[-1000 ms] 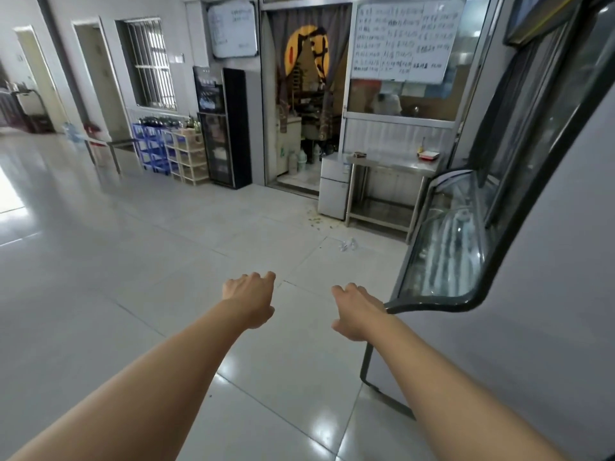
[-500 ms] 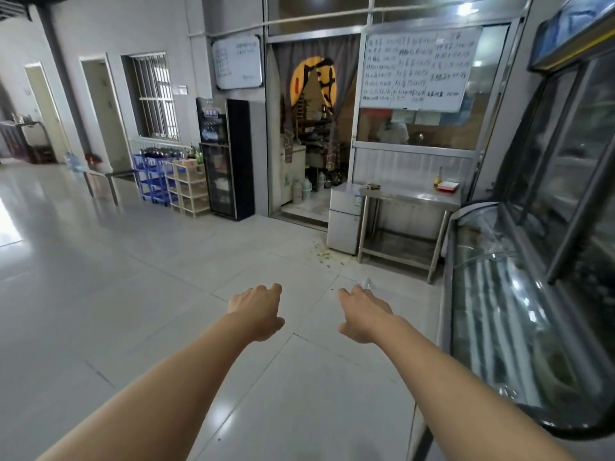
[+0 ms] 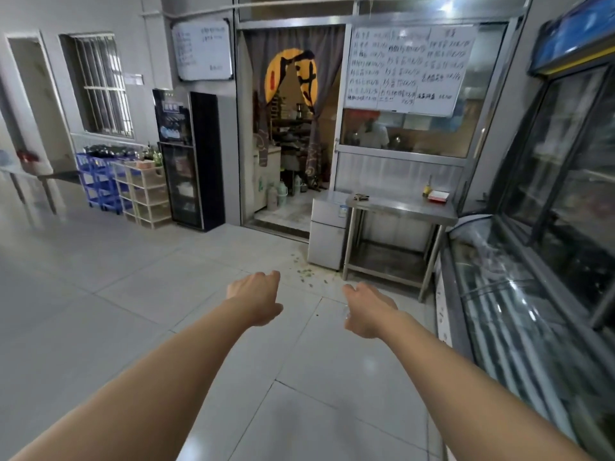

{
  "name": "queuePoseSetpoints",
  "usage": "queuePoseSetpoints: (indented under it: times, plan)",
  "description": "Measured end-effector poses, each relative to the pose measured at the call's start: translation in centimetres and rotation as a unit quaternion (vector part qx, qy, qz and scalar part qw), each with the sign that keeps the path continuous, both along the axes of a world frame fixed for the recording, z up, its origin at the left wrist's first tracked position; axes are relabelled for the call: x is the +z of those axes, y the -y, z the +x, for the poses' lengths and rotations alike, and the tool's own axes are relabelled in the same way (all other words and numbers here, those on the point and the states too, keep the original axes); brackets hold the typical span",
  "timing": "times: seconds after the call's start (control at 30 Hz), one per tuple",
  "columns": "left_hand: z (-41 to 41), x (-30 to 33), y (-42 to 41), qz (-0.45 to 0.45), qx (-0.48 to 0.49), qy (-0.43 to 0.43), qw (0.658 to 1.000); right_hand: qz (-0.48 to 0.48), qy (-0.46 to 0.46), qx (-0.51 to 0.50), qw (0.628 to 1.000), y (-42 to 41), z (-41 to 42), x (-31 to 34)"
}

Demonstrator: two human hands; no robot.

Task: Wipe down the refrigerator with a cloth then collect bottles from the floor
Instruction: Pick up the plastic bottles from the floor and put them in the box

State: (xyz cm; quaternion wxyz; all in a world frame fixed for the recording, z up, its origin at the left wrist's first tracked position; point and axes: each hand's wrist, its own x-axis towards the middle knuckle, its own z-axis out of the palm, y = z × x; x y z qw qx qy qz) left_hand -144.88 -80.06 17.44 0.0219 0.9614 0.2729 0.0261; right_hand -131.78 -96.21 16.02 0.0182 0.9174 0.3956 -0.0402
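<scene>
We reach both bare arms out over the tiled floor (image 3: 100,311). Our left hand (image 3: 256,299) and right hand (image 3: 367,311) hang with fingers loosely curled downward, holding nothing. A small clear bottle (image 3: 347,315) lies on the floor, just peeking out at the inner edge of our right hand; most of it is hidden behind the hand.

Handwriting covers the large whiteboard (image 3: 407,66) on the window ahead and the smaller whiteboard (image 3: 202,49) on the left wall, but it is too blurred for us to read. A curtain (image 3: 293,78) in the doorway bears a yellow disc with a dark brush character.

Along our right edge runs a glass-topped display freezer (image 3: 519,321) under tall glass-door refrigerators (image 3: 572,168). Ahead stand a steel table (image 3: 399,207) and a small white fridge (image 3: 326,237), with green scraps (image 3: 304,272) scattered on the tiles before it. To the left the floor opens wide toward a black drinks cooler (image 3: 188,161) and stacked crates (image 3: 100,181).
</scene>
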Motion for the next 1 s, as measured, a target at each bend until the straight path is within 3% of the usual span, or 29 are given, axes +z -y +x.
queuePoseSetpoints:
  times: [0.2,0.5,1.0]
  plan:
    - [12.3,1.5,-9.7,0.001,-0.056,-0.005,0.998,0.016,-0.007,-0.057,0.998,-8.2,9.9,1.3]
    - [30.3,-0.2,-17.4,0.010,-0.137,-0.032,0.990,0.002,-0.032,-0.123,0.992,-15.5,26.1,-0.2]
    - [60.3,-5.2,-30.6,-0.041,-0.109,-0.047,0.992,-0.020,-0.074,-0.124,0.989,-27.1,56.8,-4.1]
